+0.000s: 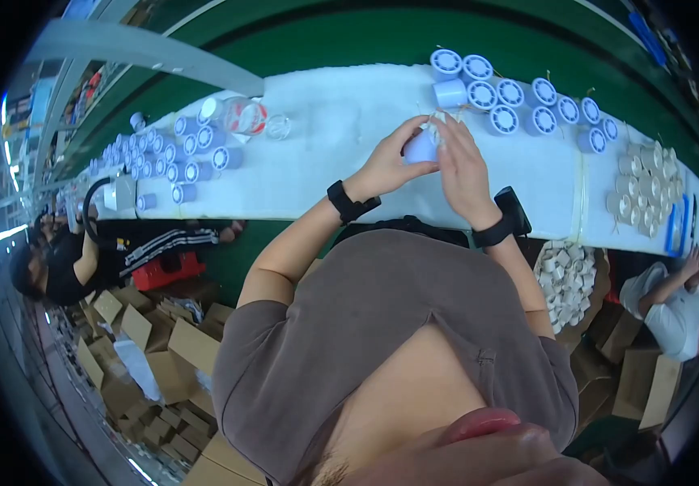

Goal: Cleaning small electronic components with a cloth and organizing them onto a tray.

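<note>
A pale lilac plastic cylinder (pixel 421 148) is held above the white work surface. Around its left side curl the thumb and fingers of my left hand (pixel 394 162). My right hand (pixel 463 166) presses against its other side, fingers close together at the far end, where a small whitish piece with thin wires shows in part. My right thumb is hidden. Just beyond my hands, a lilac cylinder (pixel 449 93) lies on its side next to several upright ones with slotted round ends (pixel 504 119), thin wires sticking out of some.
More lilac cylinders (pixel 191 144) stand at the left, near clear plastic containers (pixel 244 116). Cream-coloured cylinders (pixel 647 186) cluster at the right. A box of white parts (pixel 566 279) sits below the table edge. Cartons (pixel 195 348) lie behind; other people (pixel 66 259) work at both sides.
</note>
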Tool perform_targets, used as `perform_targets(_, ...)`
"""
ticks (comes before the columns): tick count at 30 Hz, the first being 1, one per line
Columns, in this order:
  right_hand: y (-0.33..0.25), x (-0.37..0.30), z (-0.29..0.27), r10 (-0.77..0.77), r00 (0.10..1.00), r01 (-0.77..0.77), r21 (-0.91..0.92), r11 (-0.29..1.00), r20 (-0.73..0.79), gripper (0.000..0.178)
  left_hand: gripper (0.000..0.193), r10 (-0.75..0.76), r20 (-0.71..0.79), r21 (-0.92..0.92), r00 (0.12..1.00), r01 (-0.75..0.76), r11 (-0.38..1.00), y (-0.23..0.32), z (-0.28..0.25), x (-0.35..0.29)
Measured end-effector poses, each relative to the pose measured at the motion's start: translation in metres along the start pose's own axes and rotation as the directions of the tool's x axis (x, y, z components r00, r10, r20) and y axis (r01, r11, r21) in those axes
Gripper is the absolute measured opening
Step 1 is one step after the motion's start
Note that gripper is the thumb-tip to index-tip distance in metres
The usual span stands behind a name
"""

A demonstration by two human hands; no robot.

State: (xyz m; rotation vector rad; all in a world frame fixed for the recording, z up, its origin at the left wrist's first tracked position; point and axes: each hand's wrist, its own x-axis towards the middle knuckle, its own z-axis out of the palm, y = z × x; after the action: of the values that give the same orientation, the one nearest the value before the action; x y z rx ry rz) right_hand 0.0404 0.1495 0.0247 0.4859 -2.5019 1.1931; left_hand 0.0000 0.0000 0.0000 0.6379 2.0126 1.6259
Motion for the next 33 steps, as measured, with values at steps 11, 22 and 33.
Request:
perform_targets(11,-0.038,0.017,0.041,0.137,0.99,-0.128,0.255,0.958,-0.019,0.025,0.077,0.109,-0.295,0.098,0.949,-0.083,0.992,0.008,-0.038,-0.055)
perform_targets(22,-0.062,0.023,0.068,0.245,0.933,-0.203,0.175,0.963,-0.263,0.038,0.055,-0.237,-0.123,-0.697,0.964,0.086,0.712,0.007,-0.035,-0.048)
perform_targets(33,-0.054,0.019,0.058,-0.133,0.987,0.137,-0.038,0.99,0.094,0.058,0.058,-0.432,0.244,-0.115,0.868,0.468,0.876,0.02,-0.093,-0.057)
